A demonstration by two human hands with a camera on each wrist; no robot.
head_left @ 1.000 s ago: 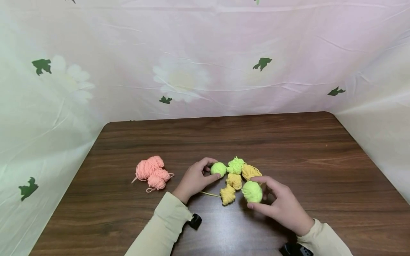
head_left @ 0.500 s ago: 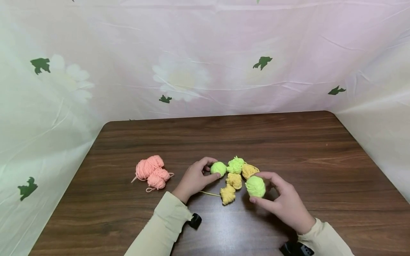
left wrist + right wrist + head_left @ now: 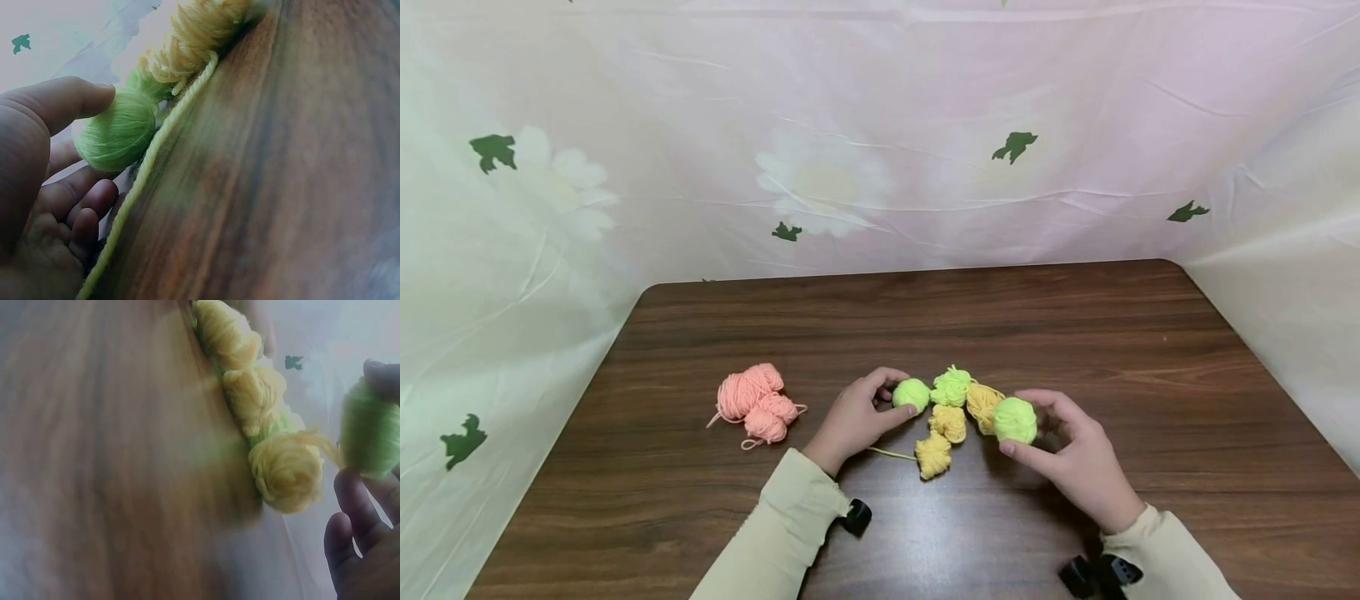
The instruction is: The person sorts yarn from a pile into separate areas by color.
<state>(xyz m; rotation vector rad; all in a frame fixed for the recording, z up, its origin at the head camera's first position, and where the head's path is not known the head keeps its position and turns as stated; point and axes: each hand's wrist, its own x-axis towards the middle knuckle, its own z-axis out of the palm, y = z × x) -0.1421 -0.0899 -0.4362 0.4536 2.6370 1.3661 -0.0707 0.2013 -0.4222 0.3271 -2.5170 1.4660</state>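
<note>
My left hand (image 3: 859, 417) curls its thumb and fingers round a small lime-green yarn ball (image 3: 912, 397) on the table; the left wrist view shows the thumb on top of it. Between thumb and fingers, my right hand (image 3: 1078, 454) grips another lime-green yarn ball (image 3: 1015, 421), which overlaps a yellow yarn ball (image 3: 982, 406) in the head view. The right wrist view shows this held ball raised beside the yellow yarn. Between the hands lie a looser lime-green bundle (image 3: 952, 386) and two more yellow bundles, one mid-cluster (image 3: 948, 423) and one nearest me (image 3: 933, 457).
Salmon-pink yarn balls (image 3: 751, 393) sit in a group left of my left hand. A loose yellow strand (image 3: 892, 453) runs from the nearest yellow bundle toward my left wrist. Floral cloth (image 3: 880, 150) hangs behind the wooden table (image 3: 880, 325) and at its sides.
My right hand has moved right and slightly away from me, carrying the lime-green yarn ball with it. The left hand and the other yarn have stayed in place.
</note>
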